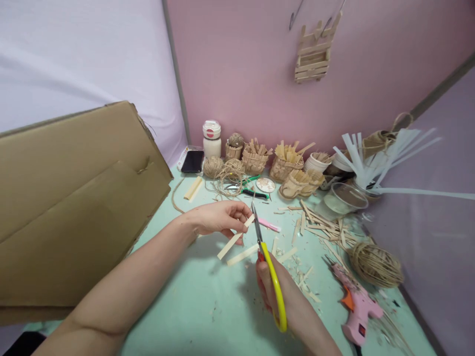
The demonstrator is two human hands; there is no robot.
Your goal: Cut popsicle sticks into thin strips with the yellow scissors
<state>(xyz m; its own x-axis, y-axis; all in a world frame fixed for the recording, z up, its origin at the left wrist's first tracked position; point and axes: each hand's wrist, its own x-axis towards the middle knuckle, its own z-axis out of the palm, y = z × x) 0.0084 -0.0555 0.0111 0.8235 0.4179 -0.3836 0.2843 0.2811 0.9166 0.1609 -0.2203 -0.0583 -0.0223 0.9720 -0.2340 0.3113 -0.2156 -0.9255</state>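
Note:
My left hand [218, 217] pinches a thin wooden stick [234, 238] by its upper end, holding it slanted above the pale green table [208, 306]. My right hand [285, 301] grips yellow-handled scissors [269, 267], whose blades point up and away and sit right beside the stick's upper end. A second wooden strip [242, 255] lies on the table just below the held stick. Small wood offcuts [302, 282] are scattered to the right of the scissors.
A large cardboard sheet [74, 198] leans at the left. A pink glue gun [356, 304] and a twine coil [374, 264] lie at the right. Stick baskets [285, 165], twine balls [213, 166], a phone [193, 161], a jar [212, 138] and white strips [374, 158] line the back wall.

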